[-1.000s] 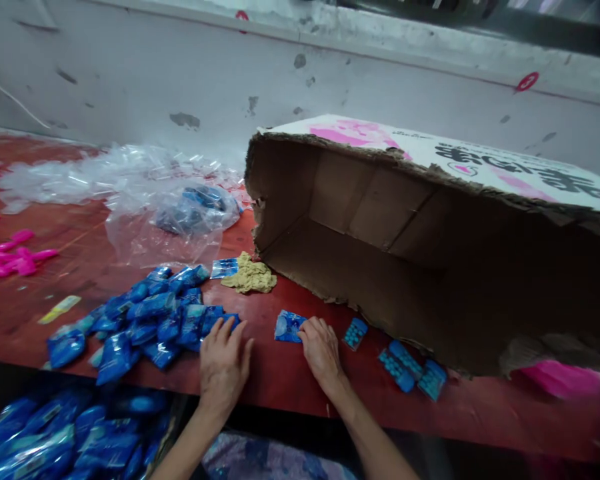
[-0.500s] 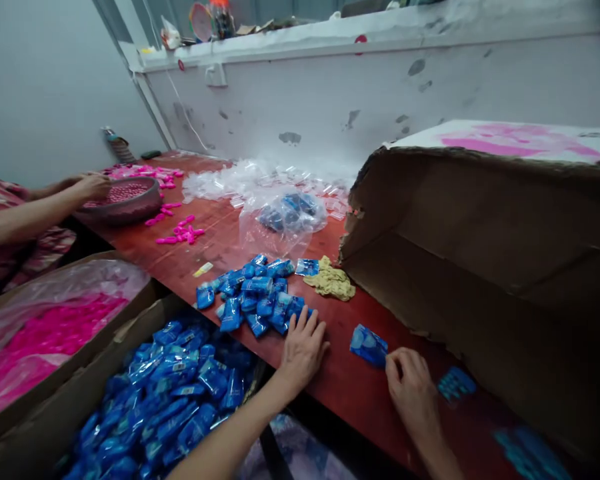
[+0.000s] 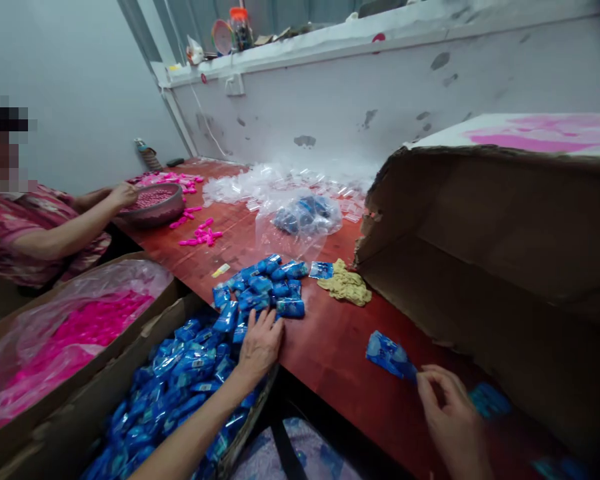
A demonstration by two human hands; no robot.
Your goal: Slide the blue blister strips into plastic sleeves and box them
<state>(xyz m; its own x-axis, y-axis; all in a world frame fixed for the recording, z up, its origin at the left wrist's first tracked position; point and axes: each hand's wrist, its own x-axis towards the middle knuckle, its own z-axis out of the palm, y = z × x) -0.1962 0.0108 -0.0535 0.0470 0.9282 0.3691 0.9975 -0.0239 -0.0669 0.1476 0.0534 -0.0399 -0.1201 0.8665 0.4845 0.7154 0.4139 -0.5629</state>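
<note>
My right hand [image 3: 447, 407] pinches one corner of a flat blue packet [image 3: 386, 352] over the red table, close to the open cardboard box. My left hand [image 3: 261, 343] reaches to the table's edge with its fingers stretched out over the near side of a pile of shiny blue packets [image 3: 257, 287]; no packet is gripped in it. Below that hand, a carton [image 3: 163, 317] beside the table holds many more blue packets [image 3: 190, 363]. Farther right, near my right hand, another blue packet [image 3: 489, 399] lies in the shade by the box.
A large cardboard box [image 3: 480, 253] lies on its side at the right. A yellowish cloth [image 3: 347, 283], a clear bag [image 3: 305, 217] of blue items and pink pieces [image 3: 203, 235] lie on the table. At left, a person [image 3: 55, 233] works over a bowl [image 3: 157, 213].
My left hand has moved left and toward me, and packets at the pile's near edge have shifted. My right hand has moved right with the packet. The view has turned left.
</note>
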